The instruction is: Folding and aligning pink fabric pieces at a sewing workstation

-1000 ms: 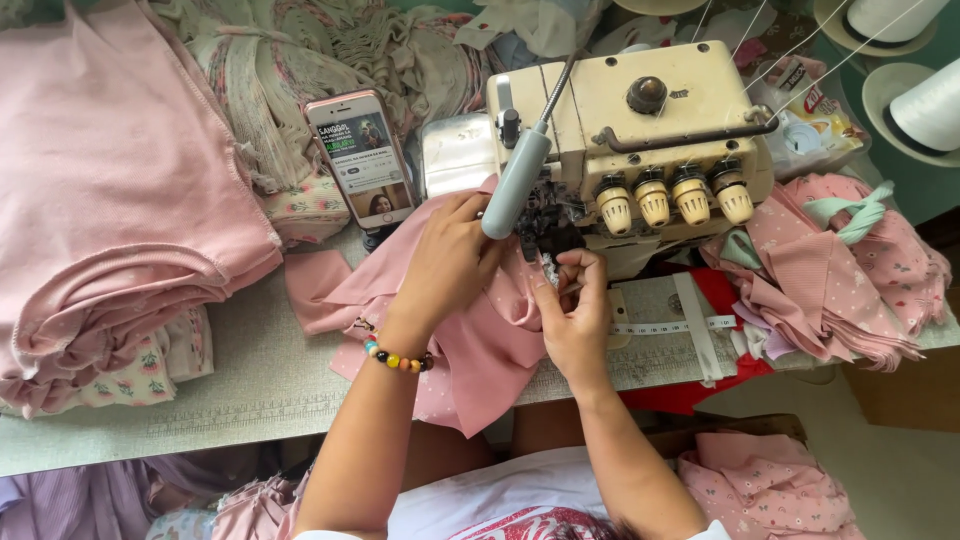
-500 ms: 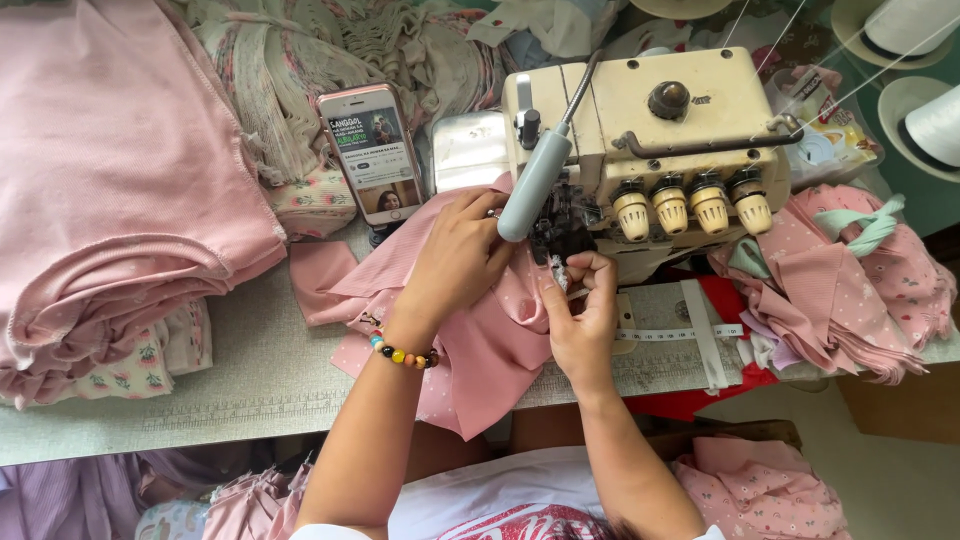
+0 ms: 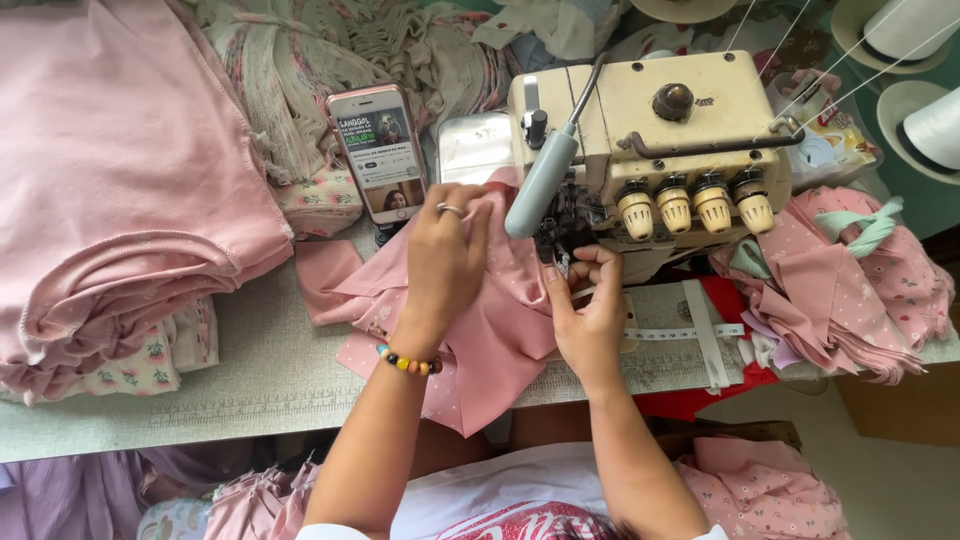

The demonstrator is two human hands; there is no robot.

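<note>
The right hand (image 3: 590,315) pinches the edge of the pink cloth (image 3: 490,330) between thumb and fingertips, right under the needle area of the sewing machine (image 3: 650,130). The left hand (image 3: 445,255) lies palm down on the same cloth, just at nine o'clock from the right hand, fingers bent and pressing the fabric flat; whether it grips a fold I cannot tell. It wears a ring on one finger and a bead bracelet (image 3: 408,362) at the wrist.

The pink cloth is dotted and spreads over the table (image 3: 250,390) from the machine's foot toward six o'clock, with one corner hanging over the near edge. A grey lever (image 3: 540,185) slants down the front of the machine, just above the two hands. Four cream knobs (image 3: 695,205) sit in a row on the machine's face, at two o'clock from the right hand.

At eleven o'clock from the left hand a phone (image 3: 380,155) stands propped, its screen lit. Further toward nine o'clock lies a stack of folded pink fabric (image 3: 120,180). At three o'clock from the right hand a measuring tape (image 3: 690,335) crosses the table, and beyond it lies a heap of pink pieces (image 3: 850,290). White thread cones (image 3: 925,90) stand at one o'clock.
</note>
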